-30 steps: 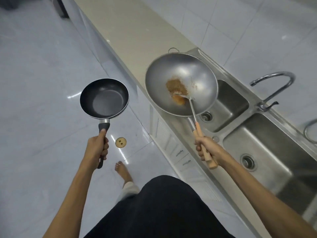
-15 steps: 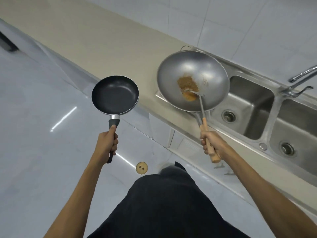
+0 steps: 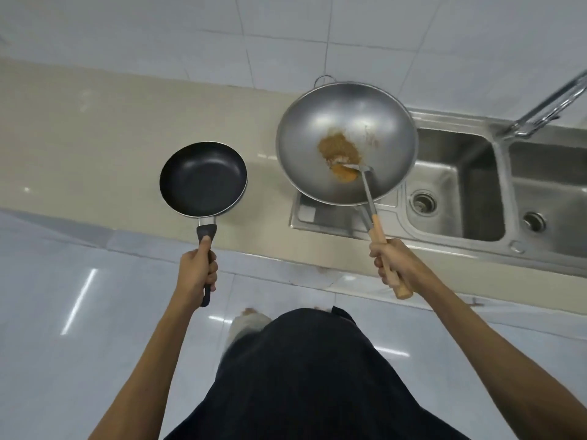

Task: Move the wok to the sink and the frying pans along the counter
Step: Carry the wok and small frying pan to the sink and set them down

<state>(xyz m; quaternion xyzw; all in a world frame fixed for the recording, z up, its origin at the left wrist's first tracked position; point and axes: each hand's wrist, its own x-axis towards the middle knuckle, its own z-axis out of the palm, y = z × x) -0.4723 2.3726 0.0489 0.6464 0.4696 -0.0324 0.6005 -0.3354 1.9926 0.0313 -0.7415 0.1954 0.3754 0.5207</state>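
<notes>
My left hand (image 3: 197,269) grips the black handle of a small black frying pan (image 3: 203,178), held level over the front part of the beige counter (image 3: 95,128). My right hand (image 3: 392,260) is closed around the wooden handle of a steel wok (image 3: 346,142). The wok hangs above the sink's drainboard (image 3: 320,214), left of the left basin (image 3: 457,182). Brown food residue (image 3: 340,152) sits in the wok's bottom, and a metal spatula (image 3: 365,182) rests in it, its wooden handle gripped along with the wok's.
A second basin (image 3: 549,185) lies at the far right, with a chrome tap (image 3: 546,106) above the divider. A white tiled wall (image 3: 286,33) runs behind the counter. Glossy tiled floor (image 3: 63,312) lies below, and my dark clothing fills the lower middle.
The view has swung to face the counter squarely. Both pans have come over the counter, the frying pan from above the floor. The grips are unchanged.
</notes>
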